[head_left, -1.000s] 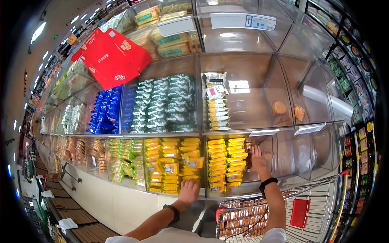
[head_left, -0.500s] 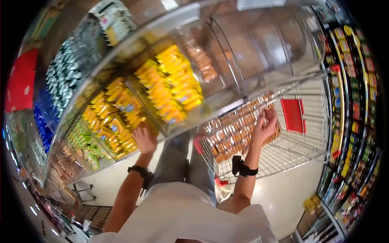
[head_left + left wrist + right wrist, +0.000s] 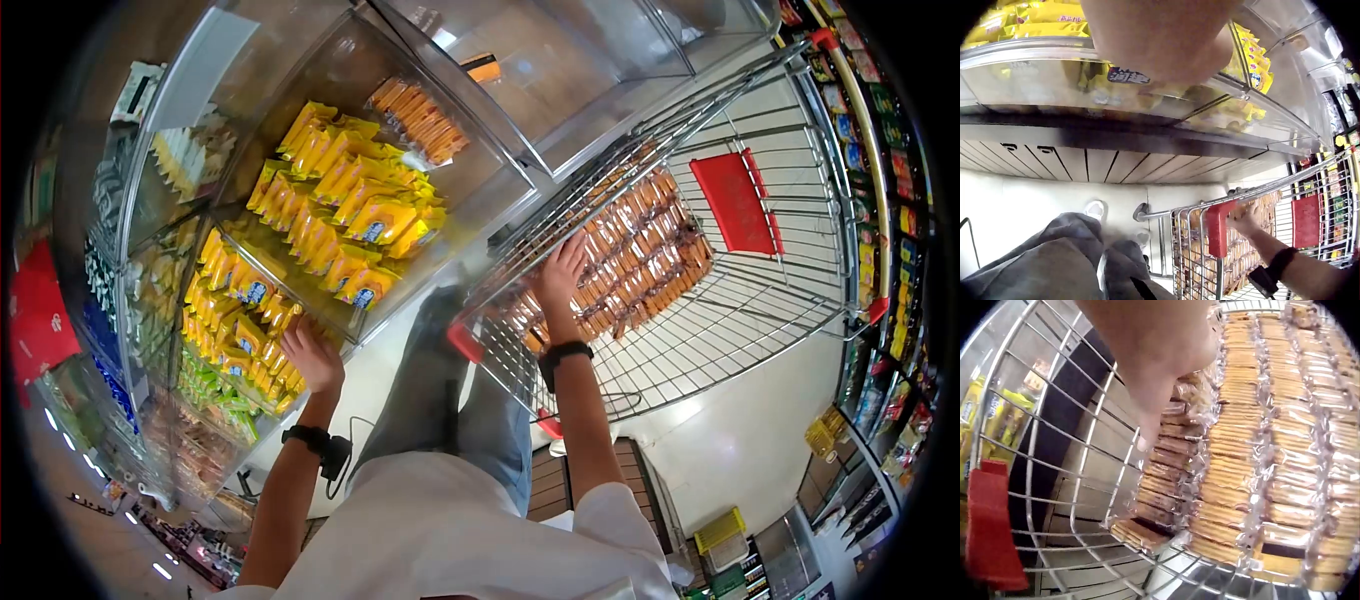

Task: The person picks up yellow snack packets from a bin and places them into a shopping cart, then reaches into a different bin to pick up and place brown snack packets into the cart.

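Observation:
In the head view my right hand reaches down into a shopping cart, at the near left part of long rows of clear-wrapped biscuits. The right wrist view has one finger extended down against the leftmost row of biscuit packs, beside the wire wall; the other fingers are mostly hidden behind the hand. My left hand rests at the front edge of a clear bin, its relaxed fingers over yellow packets. Close up, the left hand overlaps the bin's rim and hides its own fingertips.
A neighbouring bin holds more yellow packets and a short row of brown biscuit packs. The cart has a red panel and red corner pieces. Shelves of packaged goods stand on the right.
The right hand left the bin with the brown packs, passed over the cart, and is now down among the wrapped biscuits. The left hand stays at the bin edge. The head view has turned toward the cart.

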A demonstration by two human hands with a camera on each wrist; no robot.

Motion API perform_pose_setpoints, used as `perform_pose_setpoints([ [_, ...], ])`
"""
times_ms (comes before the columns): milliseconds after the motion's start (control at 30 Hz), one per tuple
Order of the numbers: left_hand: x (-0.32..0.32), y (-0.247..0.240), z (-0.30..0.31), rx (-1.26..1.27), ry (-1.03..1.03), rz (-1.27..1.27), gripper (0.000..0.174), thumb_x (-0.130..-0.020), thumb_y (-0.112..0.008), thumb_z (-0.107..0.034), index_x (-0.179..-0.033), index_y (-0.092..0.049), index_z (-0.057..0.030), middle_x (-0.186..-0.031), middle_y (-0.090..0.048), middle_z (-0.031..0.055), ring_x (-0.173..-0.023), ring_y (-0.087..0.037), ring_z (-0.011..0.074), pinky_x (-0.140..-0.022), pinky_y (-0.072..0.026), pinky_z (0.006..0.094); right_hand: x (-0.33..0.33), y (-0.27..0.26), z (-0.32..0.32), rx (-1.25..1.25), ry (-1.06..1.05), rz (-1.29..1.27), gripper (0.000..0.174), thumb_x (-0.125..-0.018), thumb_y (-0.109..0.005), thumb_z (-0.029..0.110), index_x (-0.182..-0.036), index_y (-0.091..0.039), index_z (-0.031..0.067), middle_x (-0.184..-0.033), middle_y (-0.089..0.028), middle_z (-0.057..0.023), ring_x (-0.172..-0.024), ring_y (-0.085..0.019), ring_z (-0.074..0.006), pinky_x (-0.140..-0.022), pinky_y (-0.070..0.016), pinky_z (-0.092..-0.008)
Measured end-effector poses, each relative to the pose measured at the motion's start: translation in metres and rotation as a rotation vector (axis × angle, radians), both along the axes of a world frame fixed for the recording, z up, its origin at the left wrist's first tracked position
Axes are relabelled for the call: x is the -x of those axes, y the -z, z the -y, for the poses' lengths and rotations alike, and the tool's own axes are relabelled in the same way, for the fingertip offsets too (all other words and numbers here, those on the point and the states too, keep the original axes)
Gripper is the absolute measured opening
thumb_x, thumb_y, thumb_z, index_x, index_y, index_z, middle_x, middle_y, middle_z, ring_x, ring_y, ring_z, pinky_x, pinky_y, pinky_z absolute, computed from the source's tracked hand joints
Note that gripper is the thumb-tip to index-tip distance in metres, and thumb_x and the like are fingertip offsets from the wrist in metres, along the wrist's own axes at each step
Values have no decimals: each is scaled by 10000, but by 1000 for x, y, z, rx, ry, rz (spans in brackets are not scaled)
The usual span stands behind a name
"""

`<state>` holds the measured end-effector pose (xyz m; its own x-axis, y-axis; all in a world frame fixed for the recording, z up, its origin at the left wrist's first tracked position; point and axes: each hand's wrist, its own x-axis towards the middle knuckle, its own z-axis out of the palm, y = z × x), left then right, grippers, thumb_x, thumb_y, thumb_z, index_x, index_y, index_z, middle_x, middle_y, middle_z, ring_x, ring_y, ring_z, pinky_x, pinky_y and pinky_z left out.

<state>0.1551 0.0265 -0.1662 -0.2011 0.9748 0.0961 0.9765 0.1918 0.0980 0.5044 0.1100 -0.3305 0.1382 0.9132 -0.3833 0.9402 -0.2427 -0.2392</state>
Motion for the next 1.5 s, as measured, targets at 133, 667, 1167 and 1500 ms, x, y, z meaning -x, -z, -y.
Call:
perform_pose_setpoints([
  [133, 0, -1, -1, -3, 19, 23, 372, -708, -428, -93, -1072, -442, -16, -1071, -448, 186, -969, -402, 359, -857, -289, 455, 4, 40, -12, -35, -12, 141, 1038, -537, -746, 450, -1303, -228, -21, -1395, -43, -263, -1296, -42, -414, -1037, -120, -501],
  [667, 2, -1, -1, 13, 28, 18, 365, -717, -412, -90, -1070, -434, -3, -1080, -433, 201, -961, -397, 364, -846, -288, 465, -17, 61, -19, 48, -140, 134, 965, -491, -734, 481, -1309, -316, 186, -1367, -118, -249, -1265, -116, -433, -838, -366, -505],
  [1167, -3, -12, -5, 19, -14, 55, 442, -648, -459, -105, -1077, -427, -2, -1086, -419, 203, -961, -384, 366, -854, -283, 477, -50, -27, 5, -106, -37, -340, 829, -546, -717, 228, -1259, -325, 73, -1292, -202, -310, -1198, -202, -480, -983, -243, -503],
  [1500, 0, -14, -1, 69, -76, 88, 458, -624, -522, -124, -1062, -456, -8, -1090, -426, 180, -977, -399, 355, -851, -295, 482, 20, -324, -99, 96, -563, -815, 818, -497, -722, 117, -1220, -339, 114, -1319, -220, -215, -1210, -280, -403, -973, -308, -414],
])
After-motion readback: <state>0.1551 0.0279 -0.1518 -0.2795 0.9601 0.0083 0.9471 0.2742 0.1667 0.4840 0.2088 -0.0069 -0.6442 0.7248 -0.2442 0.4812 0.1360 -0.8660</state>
